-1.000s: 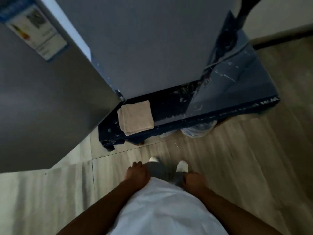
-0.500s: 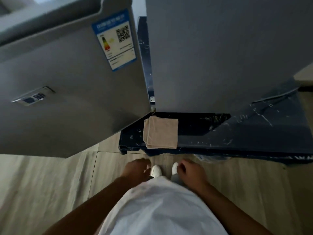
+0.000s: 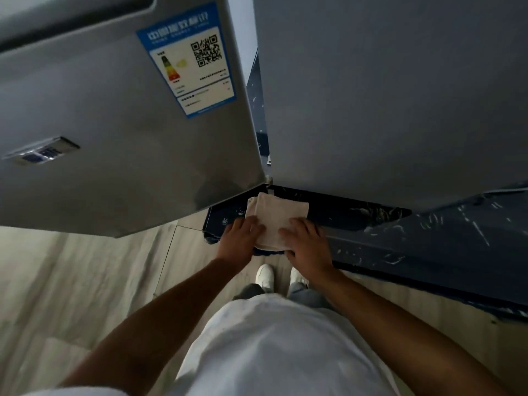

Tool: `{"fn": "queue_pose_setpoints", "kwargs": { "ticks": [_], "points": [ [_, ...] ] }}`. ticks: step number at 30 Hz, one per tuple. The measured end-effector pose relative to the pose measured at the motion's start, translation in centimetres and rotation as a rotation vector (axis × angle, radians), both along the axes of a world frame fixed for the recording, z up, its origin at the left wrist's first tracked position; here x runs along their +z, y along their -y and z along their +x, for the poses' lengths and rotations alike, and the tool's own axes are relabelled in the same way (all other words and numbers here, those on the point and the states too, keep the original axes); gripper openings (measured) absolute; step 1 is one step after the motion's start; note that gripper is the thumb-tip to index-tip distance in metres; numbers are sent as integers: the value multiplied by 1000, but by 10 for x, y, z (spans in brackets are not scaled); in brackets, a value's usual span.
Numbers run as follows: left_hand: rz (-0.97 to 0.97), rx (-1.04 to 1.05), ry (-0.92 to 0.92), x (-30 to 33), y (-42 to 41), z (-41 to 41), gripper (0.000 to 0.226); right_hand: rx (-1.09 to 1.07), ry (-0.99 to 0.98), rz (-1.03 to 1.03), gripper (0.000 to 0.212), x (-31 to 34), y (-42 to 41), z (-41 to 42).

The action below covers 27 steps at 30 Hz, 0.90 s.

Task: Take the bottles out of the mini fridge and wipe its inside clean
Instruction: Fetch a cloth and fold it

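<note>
From the head camera we look down at our two hands on a folded tan cloth (image 3: pixel 278 217). Our left hand (image 3: pixel 240 238) lies flat and wide on the cloth's left edge. Our right hand (image 3: pixel 307 242) lies flat and wide on its right side, thumb at the near edge. The cloth sits on a dark blue tabletop (image 3: pixel 400 241) with white marks. The grey fridge (image 3: pixel 385 95) stands on it just behind the cloth. Its door (image 3: pixel 100 124) hangs open on the left, with a blue sticker (image 3: pixel 187 57). We cannot see inside the fridge. Our white shoes (image 3: pixel 265 277) stand on the wood floor (image 3: pixel 85 281).
</note>
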<state>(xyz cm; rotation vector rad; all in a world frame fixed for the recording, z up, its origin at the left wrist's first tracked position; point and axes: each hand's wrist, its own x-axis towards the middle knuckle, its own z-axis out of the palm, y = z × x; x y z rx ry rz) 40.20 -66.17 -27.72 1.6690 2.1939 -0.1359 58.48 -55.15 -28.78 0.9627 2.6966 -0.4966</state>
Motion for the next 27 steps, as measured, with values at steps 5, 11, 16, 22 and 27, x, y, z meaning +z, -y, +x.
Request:
{"fn": "queue_pose_setpoints", "kwargs": {
  "ticks": [5,11,16,22,27],
  "points": [
    [81,53,142,6,3,1,33,0,-163,15,24,-1,-7,4],
    [286,292,227,25,32,6,28,-47,-388,-51,19,22,-10,3],
    [460,439,224,64,77,0,31,6,-569,-123,20,69,12,-13],
    [606,613,388,112,161,-22,28,20,-646,-289,18,118,71,-58],
    [779,679,494,146,252,-61,30,84,-690,-397,15,161,148,-112]
  ]
}}
